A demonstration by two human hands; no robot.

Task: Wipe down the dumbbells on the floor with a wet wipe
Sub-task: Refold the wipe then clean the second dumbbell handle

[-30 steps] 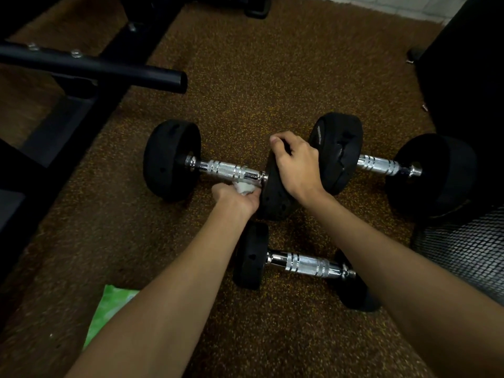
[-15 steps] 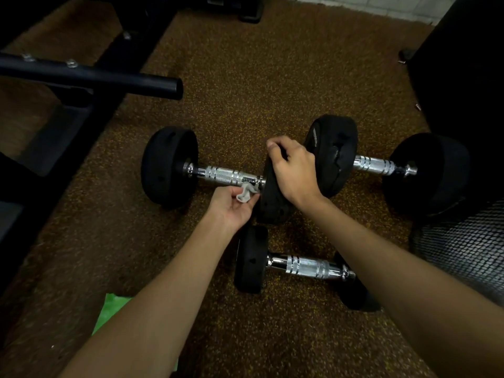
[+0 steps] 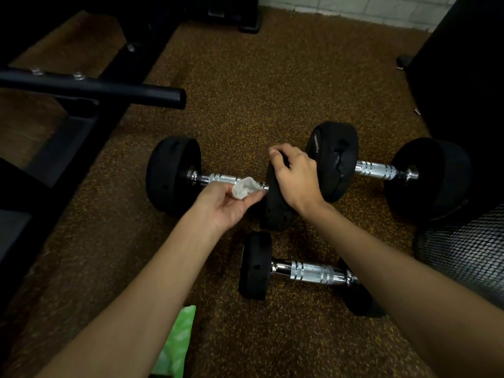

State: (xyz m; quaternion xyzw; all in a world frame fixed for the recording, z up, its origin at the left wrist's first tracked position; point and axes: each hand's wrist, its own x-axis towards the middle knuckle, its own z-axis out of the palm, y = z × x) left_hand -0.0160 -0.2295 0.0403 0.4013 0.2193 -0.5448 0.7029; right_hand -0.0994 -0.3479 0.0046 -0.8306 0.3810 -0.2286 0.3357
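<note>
Three black dumbbells with chrome handles lie on the brown speckled floor. My left hand (image 3: pixel 227 204) pinches a crumpled white wet wipe (image 3: pixel 245 188) against the handle of the left dumbbell (image 3: pixel 173 174), close to its right weight. My right hand (image 3: pixel 296 177) grips the top of that right weight. A second dumbbell (image 3: pixel 377 170) lies to the right, its left weight just behind my right hand. The third, smaller dumbbell (image 3: pixel 308 272) lies nearer to me, partly under my right forearm.
A green wet wipe pack (image 3: pixel 177 342) lies on the floor by my left forearm. A black bench frame with a round bar (image 3: pixel 109 92) stands at the left. A black mesh object (image 3: pixel 463 255) and dark equipment (image 3: pixel 463 77) crowd the right side.
My left hand has turned palm up and pulled slightly back from the handle, so the white wipe shows between its fingertips. My right hand has stayed on the weight.
</note>
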